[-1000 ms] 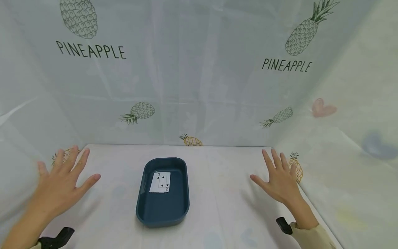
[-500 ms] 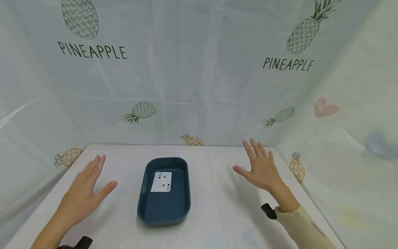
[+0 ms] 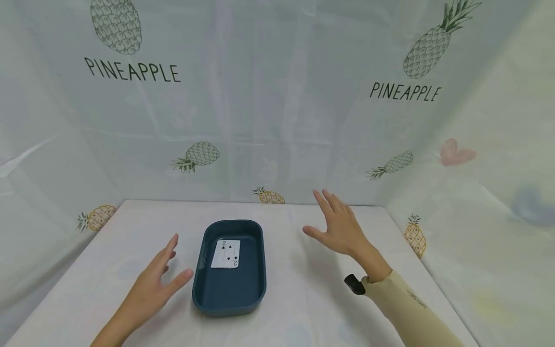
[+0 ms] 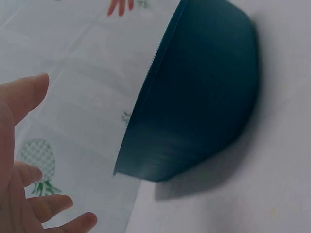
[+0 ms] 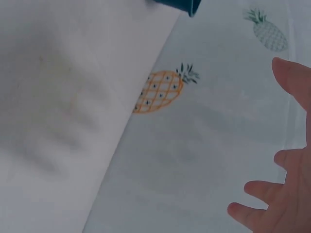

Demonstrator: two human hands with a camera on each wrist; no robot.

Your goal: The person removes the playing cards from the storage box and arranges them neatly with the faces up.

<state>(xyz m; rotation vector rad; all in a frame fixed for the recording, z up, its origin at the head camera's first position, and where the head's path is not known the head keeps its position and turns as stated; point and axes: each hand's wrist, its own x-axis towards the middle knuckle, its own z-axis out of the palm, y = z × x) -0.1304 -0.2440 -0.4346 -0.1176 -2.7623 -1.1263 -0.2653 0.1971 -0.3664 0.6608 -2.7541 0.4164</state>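
Note:
A dark blue rectangular tray (image 3: 230, 294) with rounded corners stands left of the middle of the table. Inside it, toward the back, lies a playing card (image 3: 225, 254), the two of spades, face up. My left hand (image 3: 149, 289) hovers at the tray's left side, thumb tip close to the rim, fingers loosely extended and holding nothing. To the right of the tray, my right hand (image 3: 342, 231) is raised over the table with its fingers spread, also holding nothing. The left wrist view shows the tray's outer wall (image 4: 204, 87) beside the fingers.
The table (image 3: 295, 289) is covered in white cloth. A pale curtain (image 3: 277, 96) printed with pineapples rises behind its back edge, and similar sheets (image 3: 490, 241) hang along both sides.
Both hands have moved inward toward the tray, the left one to the right and nearer me, the right one to the left. Tray and card stay in place.

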